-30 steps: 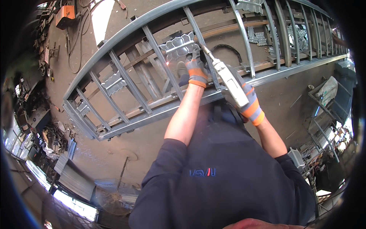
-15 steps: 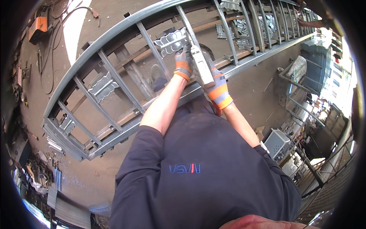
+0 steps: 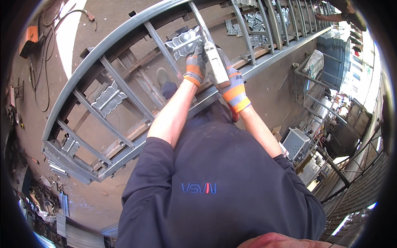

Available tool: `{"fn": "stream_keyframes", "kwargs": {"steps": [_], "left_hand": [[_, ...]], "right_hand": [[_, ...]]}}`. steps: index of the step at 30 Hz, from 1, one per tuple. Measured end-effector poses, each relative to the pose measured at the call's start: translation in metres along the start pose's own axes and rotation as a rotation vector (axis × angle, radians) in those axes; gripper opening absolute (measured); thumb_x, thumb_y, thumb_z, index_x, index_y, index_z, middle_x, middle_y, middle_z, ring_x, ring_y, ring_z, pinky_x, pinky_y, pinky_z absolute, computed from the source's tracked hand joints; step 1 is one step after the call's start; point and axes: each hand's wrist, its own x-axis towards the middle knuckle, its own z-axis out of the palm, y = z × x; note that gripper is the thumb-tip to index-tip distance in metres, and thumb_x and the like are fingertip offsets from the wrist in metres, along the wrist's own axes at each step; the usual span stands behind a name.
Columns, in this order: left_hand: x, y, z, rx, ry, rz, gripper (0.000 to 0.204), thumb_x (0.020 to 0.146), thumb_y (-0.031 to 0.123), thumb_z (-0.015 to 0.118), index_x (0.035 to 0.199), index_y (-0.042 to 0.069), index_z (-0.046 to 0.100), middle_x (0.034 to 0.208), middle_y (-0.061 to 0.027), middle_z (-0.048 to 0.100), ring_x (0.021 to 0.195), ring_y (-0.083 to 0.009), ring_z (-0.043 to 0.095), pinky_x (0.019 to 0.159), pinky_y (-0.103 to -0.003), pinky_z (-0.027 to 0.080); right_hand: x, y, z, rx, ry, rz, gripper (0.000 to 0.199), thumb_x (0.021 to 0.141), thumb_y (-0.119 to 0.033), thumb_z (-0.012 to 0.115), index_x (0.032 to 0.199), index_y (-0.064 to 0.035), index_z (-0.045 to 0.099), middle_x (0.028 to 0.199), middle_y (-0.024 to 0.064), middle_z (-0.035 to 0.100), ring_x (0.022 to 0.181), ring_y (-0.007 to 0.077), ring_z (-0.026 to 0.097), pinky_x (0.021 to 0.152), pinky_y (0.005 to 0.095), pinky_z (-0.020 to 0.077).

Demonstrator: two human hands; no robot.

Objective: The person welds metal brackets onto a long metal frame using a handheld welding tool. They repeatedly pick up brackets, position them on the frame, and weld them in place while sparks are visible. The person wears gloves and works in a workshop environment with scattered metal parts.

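My left hand, in a grey and orange work glove, is closed at the right edge of a silver ornamental metal panel. This panel sits between two bars of a large grey metal frame. In my right hand, gloved alike, is a long pale boxy tool, which looks like a welding gun. Its narrow front end points up along a crossbar, close to the panel's right edge. The tool's body covers part of my right fingers.
More ornamental panels sit between bars at the left. A co-worker's arm reaches over the frame's far right end. Cables trail across the floor beside an orange box. Stacked metal sheets and a cart stand at right.
The whole view has shifted slightly, so the frame appears further left and up. My hands keep about the same hold on the tool and panel. The co-worker's arm still reaches over the frame.
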Motion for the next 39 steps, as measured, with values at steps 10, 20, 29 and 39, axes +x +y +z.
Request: {"fn": "stream_keyframes", "kwargs": {"steps": [10, 20, 29, 39], "left_hand": [[-0.009, 0.019, -0.001, -0.039, -0.04, -0.1, 0.022, 0.103, 0.033, 0.078, 0.111, 0.013, 0.074, 0.088, 0.0078, 0.065, 0.071, -0.0068, 0.056, 0.062, -0.026, 0.045], [-0.004, 0.009, -0.007, 0.059, -0.069, -0.011, 0.025, 0.102, 0.039, 0.079, 0.108, 0.016, 0.074, 0.082, 0.0097, 0.061, 0.064, -0.0048, 0.048, 0.055, -0.026, 0.034], [-0.008, 0.017, -0.002, -0.053, -0.035, -0.09, 0.025, 0.102, 0.037, 0.079, 0.111, 0.014, 0.075, 0.084, 0.0094, 0.063, 0.067, -0.0048, 0.052, 0.056, -0.026, 0.038], [-0.003, 0.015, -0.013, -0.085, -0.105, -0.13, 0.024, 0.113, 0.025, 0.061, 0.127, 0.008, 0.071, 0.108, 0.0009, 0.074, 0.094, -0.012, 0.072, 0.079, -0.032, 0.059]], "right_hand": [[-0.005, -0.002, -0.001, -0.103, -0.042, 0.025, 0.056, 0.088, -0.023, 0.073, 0.138, -0.0061, 0.056, 0.098, 0.0271, 0.073, 0.092, 0.0495, 0.071, 0.079, 0.0569, 0.0574], [-0.005, 0.002, 0.001, -0.096, -0.016, 0.033, 0.057, 0.083, -0.018, 0.069, 0.137, -0.0038, 0.057, 0.099, 0.028, 0.072, 0.094, 0.0501, 0.07, 0.081, 0.0574, 0.0569], [-0.009, 0.006, -0.002, -0.091, -0.036, 0.038, 0.054, 0.086, -0.023, 0.073, 0.135, -0.0039, 0.058, 0.1, 0.0276, 0.072, 0.094, 0.0498, 0.07, 0.081, 0.0573, 0.0569], [-0.005, -0.002, -0.005, -0.061, -0.047, 0.068, 0.063, 0.082, -0.016, 0.084, 0.14, -0.007, 0.06, 0.105, 0.0221, 0.076, 0.096, 0.0456, 0.073, 0.08, 0.049, 0.0596]]}}
